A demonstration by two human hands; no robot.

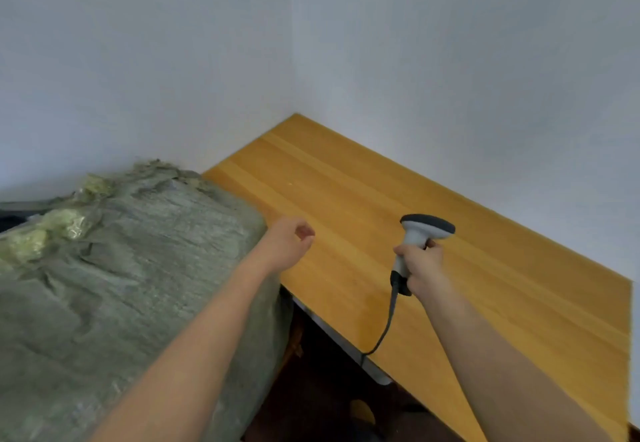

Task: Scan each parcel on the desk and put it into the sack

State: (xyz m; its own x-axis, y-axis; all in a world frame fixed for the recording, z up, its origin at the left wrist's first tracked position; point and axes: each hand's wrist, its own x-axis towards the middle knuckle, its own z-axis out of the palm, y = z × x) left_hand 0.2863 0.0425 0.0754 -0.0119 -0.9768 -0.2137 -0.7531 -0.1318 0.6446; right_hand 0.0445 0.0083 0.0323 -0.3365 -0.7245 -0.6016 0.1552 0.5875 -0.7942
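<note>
A big grey-green woven sack (pixel 121 268) fills the left side, bulging, with its crumpled mouth at the far left. My left hand (pixel 289 244) hovers over the gap between the sack and the wooden desk (pixel 381 199), fingers loosely curled and holding nothing. My right hand (pixel 420 265) grips the handle of a grey barcode scanner (pixel 424 230), its head up and pointing to the right above the desk. The scanner's dark cable (pixel 388 320) hangs down over the desk's front edge. No parcel shows on the desk.
White walls meet in a corner behind the desk. Under the desk's front edge lies dark floor with a metal frame (pixel 346 341). A dark object (pixel 14 216) shows at the far left behind the sack.
</note>
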